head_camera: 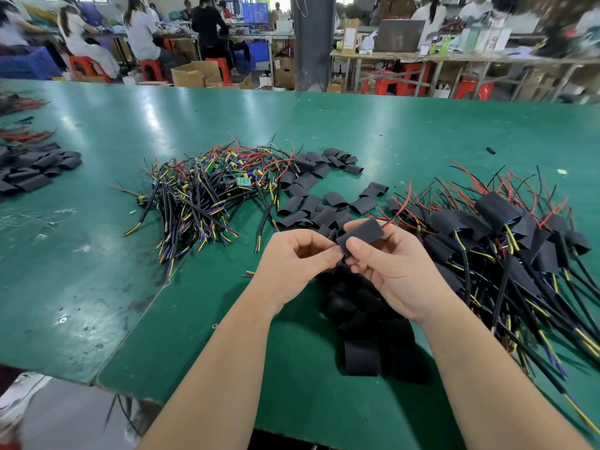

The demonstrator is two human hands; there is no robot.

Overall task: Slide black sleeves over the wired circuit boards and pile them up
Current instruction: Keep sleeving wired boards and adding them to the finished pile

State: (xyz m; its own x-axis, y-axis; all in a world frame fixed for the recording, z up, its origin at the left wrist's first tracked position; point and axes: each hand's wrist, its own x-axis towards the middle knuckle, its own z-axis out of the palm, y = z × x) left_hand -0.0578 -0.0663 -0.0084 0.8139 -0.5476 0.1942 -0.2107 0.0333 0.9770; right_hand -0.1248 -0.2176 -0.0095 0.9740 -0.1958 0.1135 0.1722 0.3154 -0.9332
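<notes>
My right hand (386, 267) pinches a black sleeve (362, 234) between thumb and fingers, with red and black wires sticking out of its far end. At the sleeve's near end, my left hand (293, 264) pinches with curled fingers; what it pinches is hidden. A tangle of bare wired circuit boards (211, 190) lies to the left. Loose black sleeves (311, 199) are scattered behind my hands, and more of them (367, 329) lie under my hands. Sleeved boards are piled (506, 241) on the right.
The green table (97, 254) has a seam running toward its near edge. Another heap of black sleeves (32, 170) and red wires lies at the far left. A small black piece (491, 150) lies far right. People work at benches behind.
</notes>
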